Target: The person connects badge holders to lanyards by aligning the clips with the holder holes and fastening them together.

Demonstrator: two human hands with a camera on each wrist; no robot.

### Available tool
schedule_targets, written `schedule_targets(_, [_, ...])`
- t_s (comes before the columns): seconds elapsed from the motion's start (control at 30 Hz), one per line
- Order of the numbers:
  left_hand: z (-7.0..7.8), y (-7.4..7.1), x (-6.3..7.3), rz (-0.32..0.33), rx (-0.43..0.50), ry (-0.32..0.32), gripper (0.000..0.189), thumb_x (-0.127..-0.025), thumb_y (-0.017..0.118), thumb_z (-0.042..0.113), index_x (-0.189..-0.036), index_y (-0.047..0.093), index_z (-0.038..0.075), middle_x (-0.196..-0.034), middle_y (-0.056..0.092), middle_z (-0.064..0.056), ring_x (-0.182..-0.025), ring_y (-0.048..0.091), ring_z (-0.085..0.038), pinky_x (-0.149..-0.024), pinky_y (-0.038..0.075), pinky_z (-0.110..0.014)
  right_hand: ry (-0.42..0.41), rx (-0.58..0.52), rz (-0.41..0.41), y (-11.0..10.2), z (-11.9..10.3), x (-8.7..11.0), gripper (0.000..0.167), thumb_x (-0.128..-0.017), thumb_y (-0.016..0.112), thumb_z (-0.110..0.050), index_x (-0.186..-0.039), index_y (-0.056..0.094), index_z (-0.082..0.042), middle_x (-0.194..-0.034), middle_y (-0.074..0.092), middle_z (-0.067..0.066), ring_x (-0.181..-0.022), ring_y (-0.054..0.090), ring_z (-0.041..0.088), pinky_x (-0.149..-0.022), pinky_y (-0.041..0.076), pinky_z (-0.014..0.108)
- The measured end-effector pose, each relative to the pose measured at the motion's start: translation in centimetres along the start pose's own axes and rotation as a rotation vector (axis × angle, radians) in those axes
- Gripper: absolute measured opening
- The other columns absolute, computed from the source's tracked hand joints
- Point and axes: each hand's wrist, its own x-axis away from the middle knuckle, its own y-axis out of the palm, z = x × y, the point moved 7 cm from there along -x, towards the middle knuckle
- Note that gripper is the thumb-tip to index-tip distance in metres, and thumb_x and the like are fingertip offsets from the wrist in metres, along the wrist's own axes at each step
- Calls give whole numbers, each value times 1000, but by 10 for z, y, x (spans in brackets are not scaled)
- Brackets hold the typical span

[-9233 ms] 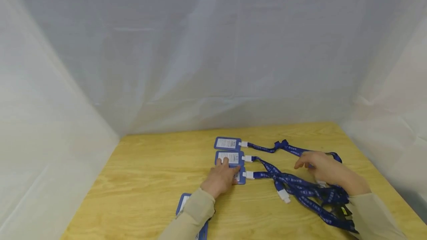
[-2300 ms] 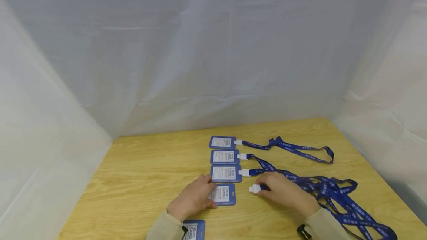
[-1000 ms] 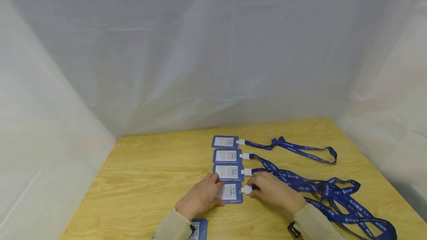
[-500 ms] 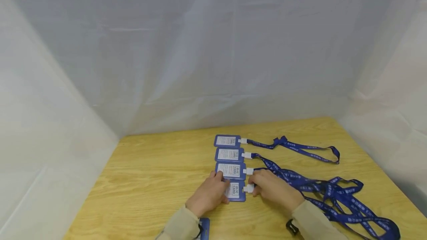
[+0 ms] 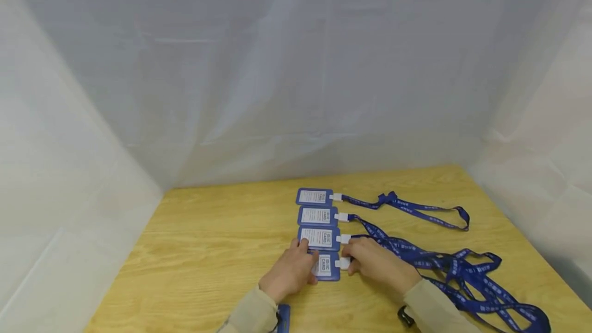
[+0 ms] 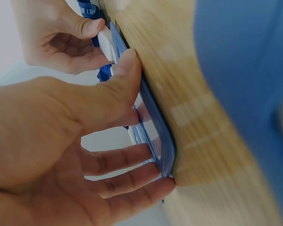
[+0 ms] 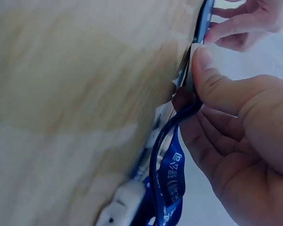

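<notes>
A blue ID badge holder lies lowest in a column on the table. My left hand holds it, thumb on its near edge and fingertips along the far side, as the left wrist view shows. At its slotted right end, my right hand pinches the white clip of a blue lanyard between thumb and forefinger. The clip overlaps the slot end; whether it is fastened I cannot tell. In the right wrist view the lanyard strap trails from that clip. Three badge holders above, including the top one, have clips at their right ends.
Blue lanyards lie tangled at the right, with one separate strap behind. Another badge holder sits partly under my left sleeve. A pale sheet walls the wooden table at back and sides.
A fourth badge holder has joined the column since the earliest frame. My right hand has brought the clip leftward to its slot end. Over the last half second both hands stay nearly still.
</notes>
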Motion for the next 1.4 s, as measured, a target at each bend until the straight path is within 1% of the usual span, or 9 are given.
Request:
schedule_targets(0.2, [-4, 2, -3, -17, -7, 10, 50, -79, 83, 42, -119, 74, 13, -105, 59, -9, -96, 51, -20, -85, 55, -34, -39, -45, -14, -9, 4, 4, 26, -89, 76, -26, -109, 75, -9, -103, 71, 0, -93, 66, 13, -82, 59, 32])
schedule_targets(0.43, [-4, -4, -4, -25, 10, 14, 47, -78, 85, 41, -115, 75, 13, -103, 59, -8, -93, 50, -18, -83, 54, -32, -99, -24, 108, -60, 24, 22, 18, -95, 70, -12, -111, 73, -5, -103, 70, 3, -91, 68, 17, -78, 59, 33])
schedule_targets(0.57, [-3, -4, -5, -16, 16, 8, 47, -79, 85, 40, -116, 74, 13, -104, 58, -8, -94, 50, -18, -82, 55, -32, -89, -49, 90, -76, 34, 37, 16, -91, 72, -4, -106, 75, -9, -99, 68, -2, -86, 65, 10, -71, 58, 26])
schedule_targets(0.83, [-2, -2, -6, 1, 19, 6, 52, -80, 83, 40, -121, 72, 10, -106, 59, -8, -97, 53, -19, -84, 57, -33, 55, -85, -94, -57, 48, 68, 11, -82, 82, -9, -91, 78, -14, -86, 70, -9, -76, 58, 4, -65, 53, 25])
schedule_targets(0.93, [-1, -3, -5, 4, 14, 5, 52, -81, 82, 41, -122, 71, 10, -107, 60, -8, -97, 53, -19, -85, 56, -33, 162, -98, -128, -48, 55, 76, 9, -81, 84, -10, -88, 79, -12, -85, 71, -6, -76, 60, 9, -67, 54, 30])
schedule_targets(1.03, [-2, -4, -5, 2, 9, 3, 53, -82, 82, 41, -123, 71, 9, -108, 60, -9, -98, 54, -20, -86, 56, -34, 235, -105, -122, -43, 60, 78, 15, -81, 83, -9, -95, 79, -7, -92, 74, 1, -77, 58, 12, -68, 54, 32])
schedule_targets(1.13, [-1, -4, -4, 0, 6, 2, 53, -82, 81, 41, -124, 70, 9, -109, 59, -9, -99, 54, -20, -86, 57, -34, 208, -85, -89, -41, 59, 77, 20, -83, 81, -6, -102, 78, -3, -99, 75, 6, -73, 54, 8, -64, 50, 29])
schedule_targets(1.27, [0, -3, -4, -9, 6, -3, 54, -83, 80, 42, -125, 70, 9, -109, 59, -9, -100, 53, -20, -86, 57, -34, 98, -23, -22, -40, 55, 72, 21, -87, 74, 0, -106, 77, -6, -90, 72, -1, -66, 46, 4, -59, 42, 24])
schedule_targets(1.4, [1, -2, -4, -21, 6, -10, 55, -84, 80, 41, -127, 69, 9, -111, 59, -9, -101, 53, -20, -87, 57, -35, 26, 3, -7, -37, 55, 70, 34, -87, 68, 9, -114, 76, -10, -85, 69, -5, -66, 48, 1, -57, 41, 21])
